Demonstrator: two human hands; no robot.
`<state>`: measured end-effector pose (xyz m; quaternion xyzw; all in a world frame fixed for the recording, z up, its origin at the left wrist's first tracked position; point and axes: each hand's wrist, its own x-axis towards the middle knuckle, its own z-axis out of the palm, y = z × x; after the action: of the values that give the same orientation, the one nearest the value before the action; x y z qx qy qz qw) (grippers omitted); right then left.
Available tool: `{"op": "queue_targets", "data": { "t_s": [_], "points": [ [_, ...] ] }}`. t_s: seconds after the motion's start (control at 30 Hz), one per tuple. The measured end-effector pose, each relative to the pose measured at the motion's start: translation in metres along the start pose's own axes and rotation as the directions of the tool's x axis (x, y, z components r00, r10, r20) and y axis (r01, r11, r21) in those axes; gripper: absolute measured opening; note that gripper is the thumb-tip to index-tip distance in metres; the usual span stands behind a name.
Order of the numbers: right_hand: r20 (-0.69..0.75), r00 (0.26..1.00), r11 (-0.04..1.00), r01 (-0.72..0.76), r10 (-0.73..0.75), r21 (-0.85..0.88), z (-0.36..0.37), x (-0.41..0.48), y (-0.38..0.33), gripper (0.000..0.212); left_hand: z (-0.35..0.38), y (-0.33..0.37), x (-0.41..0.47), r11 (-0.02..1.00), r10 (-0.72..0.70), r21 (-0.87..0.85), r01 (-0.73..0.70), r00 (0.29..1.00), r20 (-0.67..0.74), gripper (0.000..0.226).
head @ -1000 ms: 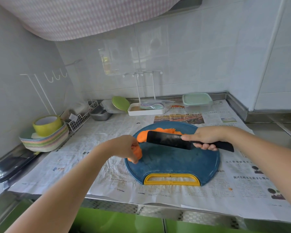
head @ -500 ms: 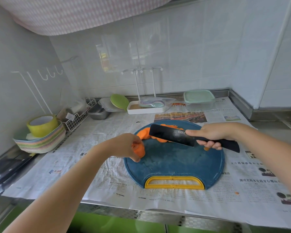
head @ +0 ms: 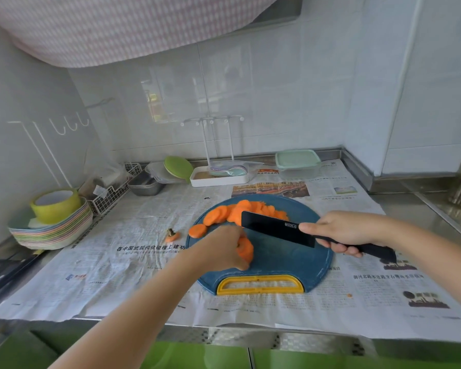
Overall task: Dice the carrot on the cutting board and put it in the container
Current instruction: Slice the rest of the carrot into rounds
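A round blue cutting board [head: 285, 265] with a yellow handle lies on newspaper. Orange carrot slices [head: 225, 213] are piled at its far left side. My left hand [head: 221, 249] is closed on a small stack of carrot slices [head: 246, 250] at the board's left part. My right hand [head: 342, 231] grips the black knife [head: 276, 227], whose blade hangs just above the board, to the right of the stack. A clear container with a mint-green lid [head: 297, 163] stands at the back right, closed.
A carrot stem end [head: 172, 234] lies on the newspaper left of the board. Stacked plates with a yellow-green bowl [head: 52, 222] sit far left, a wire basket [head: 109, 193], a metal tray [head: 145, 185] and a white rack tray [head: 218, 178] along the back wall.
The view has shifted, and the knife blade has tilted and lifted slightly off the carrot pile. My left hand still holds its slices at the board's left part.
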<state>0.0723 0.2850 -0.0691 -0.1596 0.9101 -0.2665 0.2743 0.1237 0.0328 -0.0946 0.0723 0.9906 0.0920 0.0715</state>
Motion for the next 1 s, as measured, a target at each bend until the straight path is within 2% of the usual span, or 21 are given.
{"op": "queue_targets", "data": {
  "t_s": [0.13, 0.2, 0.3, 0.47, 0.57, 0.73, 0.9, 1.0],
  "points": [
    [-0.055, 0.998, 0.999, 0.039, -0.040, -0.014, 0.011, -0.009, -0.001, 0.056, 0.007, -0.008, -0.011, 0.988, -0.035, -0.155, 0.025, 0.998, -0.059, 0.082],
    [-0.066, 0.996, 0.998, 0.064, -0.065, -0.015, 0.015, -0.015, -0.003, 0.056, 0.012, -0.010, -0.019, 0.965, -0.067, -0.259, 0.040, 0.993, -0.096, 0.088],
    [-0.084, 0.994, 0.997, 0.069, -0.072, -0.039, 0.016, -0.020, -0.006, 0.056, 0.017, -0.015, -0.025, 0.926, -0.115, -0.373, 0.057, 0.984, -0.137, 0.079],
    [-0.127, 0.990, 0.993, 0.038, -0.052, -0.113, 0.025, -0.014, -0.008, 0.059, 0.023, -0.017, -0.025, 0.929, -0.116, -0.368, 0.041, 0.976, -0.185, 0.061],
    [-0.132, 0.990, 0.992, 0.030, -0.047, -0.125, 0.033, -0.009, -0.010, 0.060, 0.028, -0.013, -0.025, 0.918, -0.135, -0.396, 0.033, 0.963, -0.235, 0.060],
    [-0.112, 0.992, 0.994, 0.047, -0.058, -0.094, 0.049, -0.006, -0.019, 0.060, 0.035, -0.008, -0.027, 0.881, -0.199, -0.473, 0.032, 0.930, -0.309, 0.071],
    [-0.081, 0.994, 0.996, 0.066, -0.070, -0.054, 0.065, -0.002, -0.032, 0.058, 0.045, -0.006, -0.030, 0.868, -0.237, -0.496, 0.014, 0.889, -0.390, 0.055],
    [-0.072, 0.996, 0.998, 0.049, -0.051, -0.031, 0.065, -0.001, -0.033, 0.058, 0.049, -0.006, -0.031, 0.854, -0.244, -0.521, -0.002, 0.881, -0.405, 0.057]
  ]
}}
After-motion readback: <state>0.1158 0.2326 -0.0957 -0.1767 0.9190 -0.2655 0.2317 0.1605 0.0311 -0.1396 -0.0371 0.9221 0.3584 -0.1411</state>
